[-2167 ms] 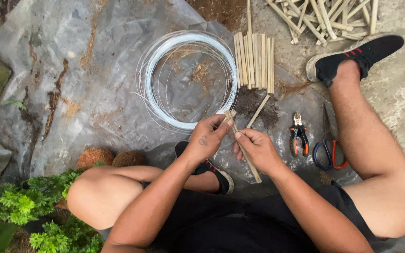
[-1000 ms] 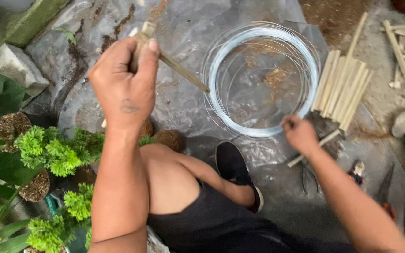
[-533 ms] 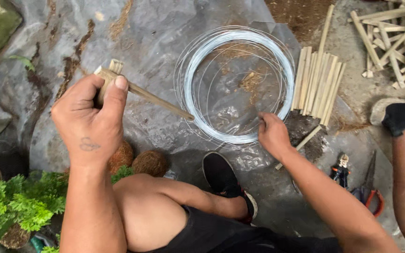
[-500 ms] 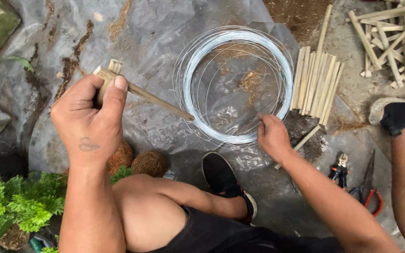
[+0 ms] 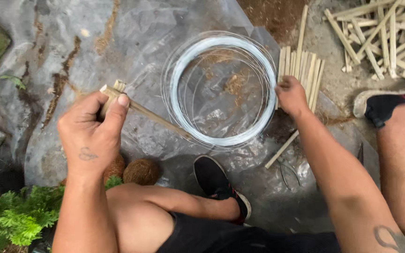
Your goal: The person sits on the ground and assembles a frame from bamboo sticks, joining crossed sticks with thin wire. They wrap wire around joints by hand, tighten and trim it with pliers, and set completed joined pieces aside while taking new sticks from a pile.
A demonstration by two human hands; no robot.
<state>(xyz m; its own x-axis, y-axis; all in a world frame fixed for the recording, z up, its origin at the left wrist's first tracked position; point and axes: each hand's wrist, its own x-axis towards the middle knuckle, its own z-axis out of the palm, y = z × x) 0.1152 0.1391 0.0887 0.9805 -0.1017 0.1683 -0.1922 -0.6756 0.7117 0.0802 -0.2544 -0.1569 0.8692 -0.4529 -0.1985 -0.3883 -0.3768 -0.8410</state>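
Your left hand [image 5: 92,140] is closed in a fist around a short bundle of pale bamboo sticks [image 5: 132,105]; the thumb lies over the top, the cut ends poke out above the knuckles, and one long stick runs from the fist down to the right until its tip meets the rim of the round coil of thin silvery wire [image 5: 223,89]. The coil lies flat on the crumpled clear plastic sheet [image 5: 118,42] spread on the ground. Your right hand [image 5: 291,96] rests at the coil's right edge, its fingers curled down where the wire meets the row of cut bamboo slats [image 5: 305,70] lying side by side; whether they grip wire or slat you cannot tell from here. A single loose bamboo stick [image 5: 282,150] lies slantwise below that hand. A heap of more bamboo pieces [image 5: 380,33] sits at the upper right, well apart.
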